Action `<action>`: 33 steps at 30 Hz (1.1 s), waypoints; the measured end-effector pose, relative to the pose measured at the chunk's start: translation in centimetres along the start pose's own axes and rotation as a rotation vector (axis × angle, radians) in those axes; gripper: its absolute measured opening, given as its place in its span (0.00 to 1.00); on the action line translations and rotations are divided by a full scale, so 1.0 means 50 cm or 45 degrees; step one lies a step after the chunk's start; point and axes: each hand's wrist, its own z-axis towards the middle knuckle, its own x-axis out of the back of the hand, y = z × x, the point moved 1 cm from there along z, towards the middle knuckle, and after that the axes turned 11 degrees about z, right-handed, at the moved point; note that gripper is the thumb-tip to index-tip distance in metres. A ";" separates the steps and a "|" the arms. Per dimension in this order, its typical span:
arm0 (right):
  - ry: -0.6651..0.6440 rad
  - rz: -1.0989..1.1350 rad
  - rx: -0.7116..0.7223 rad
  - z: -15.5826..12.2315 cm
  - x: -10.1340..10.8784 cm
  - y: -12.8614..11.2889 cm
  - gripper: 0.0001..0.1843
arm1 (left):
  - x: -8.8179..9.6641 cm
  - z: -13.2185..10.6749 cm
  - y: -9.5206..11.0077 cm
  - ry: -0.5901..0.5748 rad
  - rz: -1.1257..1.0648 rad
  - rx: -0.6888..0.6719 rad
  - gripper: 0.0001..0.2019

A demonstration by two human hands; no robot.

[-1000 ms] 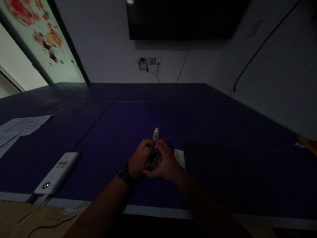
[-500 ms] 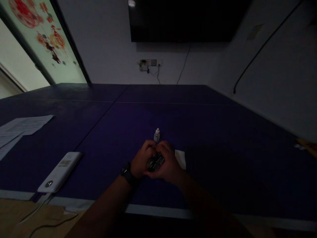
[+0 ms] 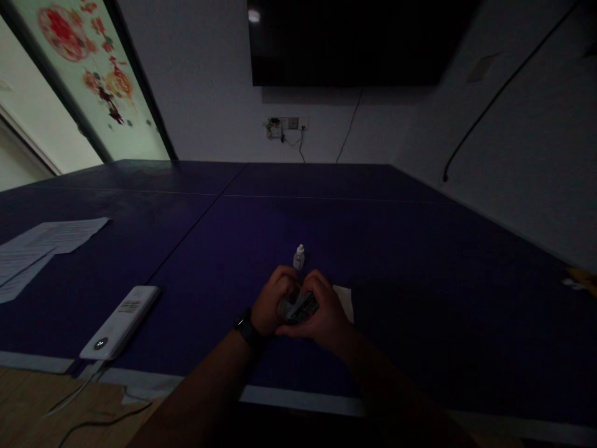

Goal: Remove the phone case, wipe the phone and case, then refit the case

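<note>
From here I take this for an office meeting room: wide dark screen (image 3: 364, 43) on the far wall (image 3: 209, 93), printed sheets (image 3: 69, 236) at left on the broad purple counter (image 3: 261, 224).

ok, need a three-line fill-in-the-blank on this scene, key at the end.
The black watch is on the ____ wrist.
The cap of the dropper bottle is ____ in colour.
Of the left grip and right grip holding the small dark object, the ____ one is nearer the pale slip.
Missing words: left; white; right.
</note>
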 end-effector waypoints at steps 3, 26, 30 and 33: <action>0.043 0.085 0.052 -0.002 0.006 -0.006 0.37 | 0.014 0.011 -0.012 0.055 -0.023 0.058 0.08; 0.387 0.769 -1.035 0.064 0.034 0.043 0.29 | -0.001 0.006 -0.096 -0.239 -0.807 1.191 0.19; 0.399 0.875 -1.077 0.065 0.009 0.041 0.31 | -0.014 0.020 -0.098 -0.080 -0.600 1.009 0.15; 0.393 0.937 -1.102 0.067 -0.013 0.042 0.32 | -0.020 0.021 -0.088 -0.089 -0.523 0.824 0.15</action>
